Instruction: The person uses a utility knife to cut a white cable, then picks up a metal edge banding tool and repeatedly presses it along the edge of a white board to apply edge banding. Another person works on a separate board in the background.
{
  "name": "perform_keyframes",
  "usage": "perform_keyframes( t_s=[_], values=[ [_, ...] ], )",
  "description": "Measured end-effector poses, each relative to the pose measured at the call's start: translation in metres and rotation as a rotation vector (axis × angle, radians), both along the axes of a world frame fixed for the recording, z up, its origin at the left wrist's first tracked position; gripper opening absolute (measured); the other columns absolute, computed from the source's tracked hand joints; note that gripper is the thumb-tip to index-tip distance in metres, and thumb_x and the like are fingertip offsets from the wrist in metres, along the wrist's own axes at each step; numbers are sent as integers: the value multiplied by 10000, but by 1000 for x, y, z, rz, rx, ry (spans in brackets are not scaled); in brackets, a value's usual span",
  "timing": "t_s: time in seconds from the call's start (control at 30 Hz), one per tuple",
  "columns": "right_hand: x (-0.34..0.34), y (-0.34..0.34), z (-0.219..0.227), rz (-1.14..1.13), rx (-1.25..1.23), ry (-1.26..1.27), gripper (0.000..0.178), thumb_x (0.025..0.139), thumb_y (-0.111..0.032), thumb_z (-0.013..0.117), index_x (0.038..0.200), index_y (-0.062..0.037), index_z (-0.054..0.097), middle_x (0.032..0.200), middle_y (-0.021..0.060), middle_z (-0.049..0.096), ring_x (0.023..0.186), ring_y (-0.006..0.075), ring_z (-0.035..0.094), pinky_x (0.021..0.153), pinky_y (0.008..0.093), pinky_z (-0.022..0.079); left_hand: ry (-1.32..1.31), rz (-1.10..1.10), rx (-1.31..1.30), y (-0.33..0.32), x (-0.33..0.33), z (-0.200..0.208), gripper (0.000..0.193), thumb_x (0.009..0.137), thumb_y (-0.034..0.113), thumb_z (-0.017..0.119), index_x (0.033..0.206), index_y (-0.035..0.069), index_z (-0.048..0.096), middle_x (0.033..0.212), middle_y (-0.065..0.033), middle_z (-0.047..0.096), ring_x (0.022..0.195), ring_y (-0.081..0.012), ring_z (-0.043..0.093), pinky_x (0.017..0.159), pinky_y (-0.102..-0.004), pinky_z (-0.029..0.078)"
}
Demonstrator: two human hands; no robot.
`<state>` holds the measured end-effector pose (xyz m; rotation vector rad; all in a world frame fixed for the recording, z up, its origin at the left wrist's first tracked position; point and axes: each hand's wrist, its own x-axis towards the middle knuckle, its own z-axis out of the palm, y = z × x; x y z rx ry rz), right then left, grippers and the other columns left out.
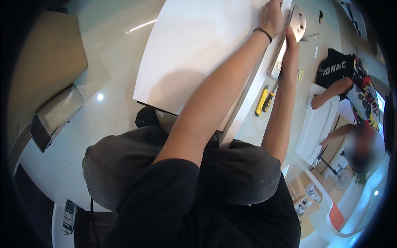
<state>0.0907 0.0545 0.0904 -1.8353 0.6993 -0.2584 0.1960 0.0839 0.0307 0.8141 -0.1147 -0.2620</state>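
A large white panel (178, 53) stands on edge before my knees, its narrow side facing right. My left hand (271, 20), with a dark band at the wrist, rests along the panel's right edge; its fingers are partly cut off by the top of the picture. My right hand (292, 43) grips a long silver metal plate (297, 22) with rounded ends and holes, held along the panel's narrow side. Its thumb lies on the plate, while the other fingers are mostly hidden.
On the floor lie a yellow utility knife (261, 101), a yellow-black screwdriver (269, 101) and yellow-handled scissors (301, 75). Another person (351, 82) works on a white panel (316, 124) at right. A fan (342, 178) stands beyond. Cardboard (51, 45) is at left.
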Motion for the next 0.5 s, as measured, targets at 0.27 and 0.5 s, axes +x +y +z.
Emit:
perform_keyframes(
  t_s=[0.27,0.5],
  values=[
    [-31,3,-9,33,241,-37,723,995,-451,630,1415,103,433,1399,174,546,1299,241,512,1140,358,354,-51,103,57,-5,2,-3,956,1047,692,122,1498,-89,439,1553,-283,445,1495,-344,376,1250,-372,224],
    [-110,43,0,-62,246,67,749,1023,-432,584,1532,65,350,1475,191,496,1365,263,461,1170,373,316,-27,85,9,-7,-1,-1,978,1040,707,117,1499,-96,433,1563,-271,437,1495,-348,374,1247,-367,229]
  ],
)
